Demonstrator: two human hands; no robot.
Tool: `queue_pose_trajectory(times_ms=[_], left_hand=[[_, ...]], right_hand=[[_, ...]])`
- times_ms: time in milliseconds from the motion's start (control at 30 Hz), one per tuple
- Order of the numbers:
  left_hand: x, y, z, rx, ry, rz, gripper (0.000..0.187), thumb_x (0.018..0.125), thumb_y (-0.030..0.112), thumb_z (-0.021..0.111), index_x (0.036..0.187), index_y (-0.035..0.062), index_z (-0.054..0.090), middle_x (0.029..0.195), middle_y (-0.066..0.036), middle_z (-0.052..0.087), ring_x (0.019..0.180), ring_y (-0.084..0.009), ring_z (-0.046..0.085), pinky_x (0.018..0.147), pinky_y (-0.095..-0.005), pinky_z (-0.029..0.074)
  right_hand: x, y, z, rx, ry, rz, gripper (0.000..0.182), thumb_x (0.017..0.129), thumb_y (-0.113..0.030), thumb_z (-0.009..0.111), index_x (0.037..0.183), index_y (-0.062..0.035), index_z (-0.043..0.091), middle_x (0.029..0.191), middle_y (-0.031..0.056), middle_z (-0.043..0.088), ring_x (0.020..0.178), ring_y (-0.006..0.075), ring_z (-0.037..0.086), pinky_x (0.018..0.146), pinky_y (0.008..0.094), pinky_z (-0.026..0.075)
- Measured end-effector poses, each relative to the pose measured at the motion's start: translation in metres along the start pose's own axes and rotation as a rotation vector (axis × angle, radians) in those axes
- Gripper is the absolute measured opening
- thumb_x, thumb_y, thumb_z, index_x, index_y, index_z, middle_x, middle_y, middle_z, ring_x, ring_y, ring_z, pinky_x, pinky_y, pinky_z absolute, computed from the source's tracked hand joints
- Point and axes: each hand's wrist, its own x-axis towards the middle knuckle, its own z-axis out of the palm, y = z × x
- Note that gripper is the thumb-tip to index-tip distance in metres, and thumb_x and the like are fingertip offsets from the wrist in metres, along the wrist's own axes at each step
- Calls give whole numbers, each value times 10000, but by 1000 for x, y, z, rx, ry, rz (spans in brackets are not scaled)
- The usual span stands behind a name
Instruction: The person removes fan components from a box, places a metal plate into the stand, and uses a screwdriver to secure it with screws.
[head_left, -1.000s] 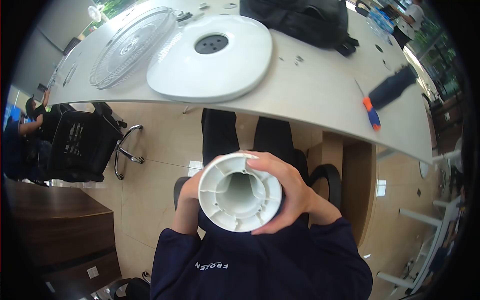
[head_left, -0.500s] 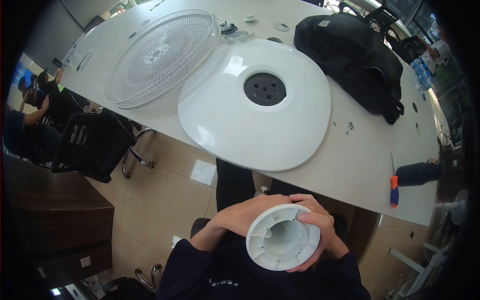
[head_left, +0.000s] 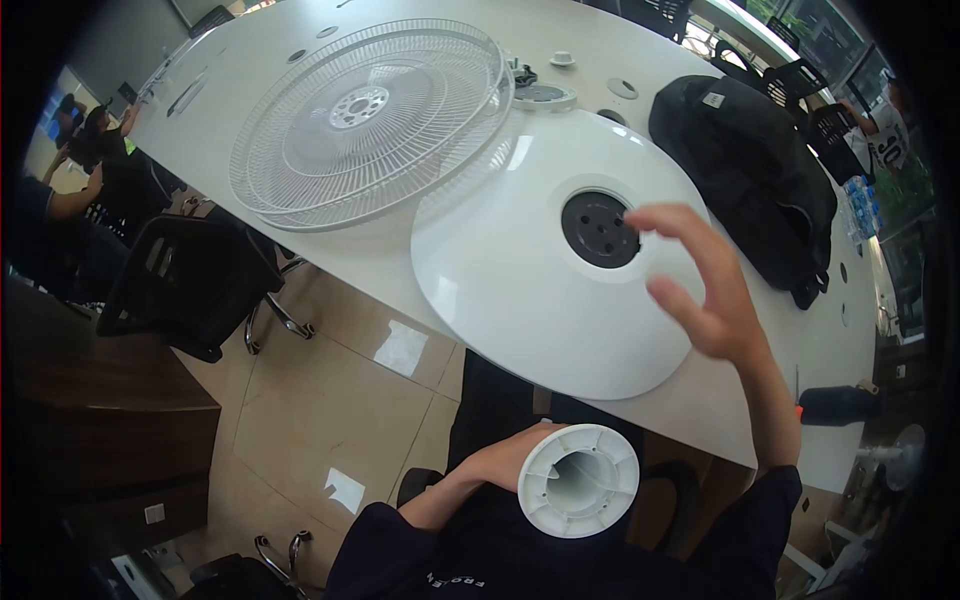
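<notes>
Near my lap, my left hand (head_left: 508, 458) holds a white round hollow part (head_left: 537, 480), its ribbed open end facing up toward the camera. My fingers go behind it and are mostly hidden. My right hand (head_left: 700, 285) is raised over the right side of a large glossy white base (head_left: 500, 270), thumb and fingers apart, with nothing between them. A round black plate (head_left: 598, 232) with several holes sits in the base's central opening, just left of my right fingertips.
A white fan grille (head_left: 340, 150) lies on the table (head_left: 210, 120) at the left. Behind the base are a black bag (head_left: 745, 170) and a small white cap (head_left: 563, 59). A dark bottle (head_left: 838, 405) lies at the right. People sit at far left.
My right hand has let go of the white hollow part and moved up over the base. The left hand still holds the part. The view has shifted, moving the table items rightward.
</notes>
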Motion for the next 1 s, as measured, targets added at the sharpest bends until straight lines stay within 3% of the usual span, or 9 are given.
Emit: queue_pose_trajectory(times_ms=[67,133,267,333,400,467,533,800,1000], left_hand=[[2,9,2,69,3,-4,796,644,310,874,1287,-30,551,1217,-173,646,1126,-268,638,951,-382,501],[0,6,2,90,-26,-45,779,707,341,816,1320,-47,532,1250,-192,623,1143,-316,613,998,-414,459],[-9,6,-1,76,-26,-42,774,750,361,781,1341,-52,497,1293,-204,590,1204,-335,573,1044,-430,425],[-14,1,-6,49,-17,-28,799,759,392,790,1346,-56,488,1325,-213,566,1232,-345,551,1054,-433,414],[-21,-5,-11,86,-3,-85,864,755,431,803,1387,-51,465,1364,-217,542,1260,-343,532,1075,-449,396],[-24,-5,-17,109,24,-93,889,753,448,806,1403,-48,456,1376,-218,535,1273,-342,524,1084,-455,388],[-25,-9,-13,106,159,43,798,651,380,891,1238,-42,555,1171,-162,651,1062,-239,640,926,-368,508],[-27,-14,-11,43,159,76,834,649,394,900,1265,-43,546,1200,-166,638,1094,-242,625,951,-376,494],[-35,-16,-14,79,175,65,858,648,395,900,1286,-43,529,1232,-171,620,1129,-246,609,971,-384,484]], right_hand=[[68,60,16,-253,143,-32,308,925,-180,639,1172,5,625,1209,162,642,1145,310,600,1001,375,438],[135,117,31,-192,194,99,342,951,-213,611,1204,17,631,1239,174,639,1167,335,593,1034,371,424],[219,219,59,-476,214,79,412,943,-263,578,1243,15,627,1332,210,596,1261,353,533,1066,426,406],[234,221,69,-709,-18,262,387,938,-271,586,1209,-5,658,1272,220,636,1204,355,582,1032,427,435],[252,225,68,-435,-204,543,380,922,-328,614,1118,-15,703,1138,215,698,1092,347,651,967,414,480],[255,224,69,-443,-139,492,399,903,-359,638,1073,-6,714,1072,208,713,1036,335,673,932,403,497],[249,228,66,-455,-85,481,423,885,-391,662,1028,2,726,1006,201,729,979,323,696,897,393,513],[277,223,53,-516,-114,491,522,639,-431,793,812,56,723,777,215,713,718,302,712,678,383,555],[281,225,64,-633,16,429,546,601,-435,807,665,89,672,669,261,651,656,332,688,649,426,536]])
